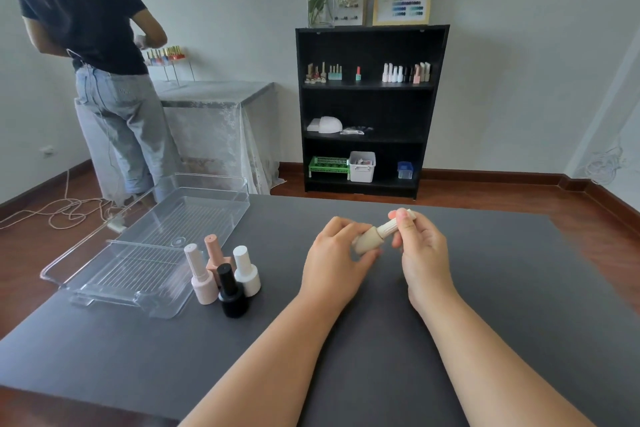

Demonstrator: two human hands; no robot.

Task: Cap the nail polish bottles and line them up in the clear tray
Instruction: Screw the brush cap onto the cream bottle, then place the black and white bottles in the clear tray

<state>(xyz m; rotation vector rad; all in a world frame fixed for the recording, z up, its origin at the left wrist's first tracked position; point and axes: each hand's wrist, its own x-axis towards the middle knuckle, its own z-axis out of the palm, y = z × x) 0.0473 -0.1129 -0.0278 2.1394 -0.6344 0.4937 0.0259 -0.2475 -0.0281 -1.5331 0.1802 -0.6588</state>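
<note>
My left hand grips the body of a beige nail polish bottle, held tilted above the dark table. My right hand pinches its ribbed cream cap, which sits on the bottle's neck. To the left stand several capped bottles in a cluster: a pale pink one, a peach one, a black one and a white one. The clear tray lies beside them at the table's left, with nothing in it.
The dark grey table mat spreads under my arms. A person in a black shirt stands at a lace-covered table at the far left. A black shelf with bottles and boxes stands against the wall. Cables lie on the floor.
</note>
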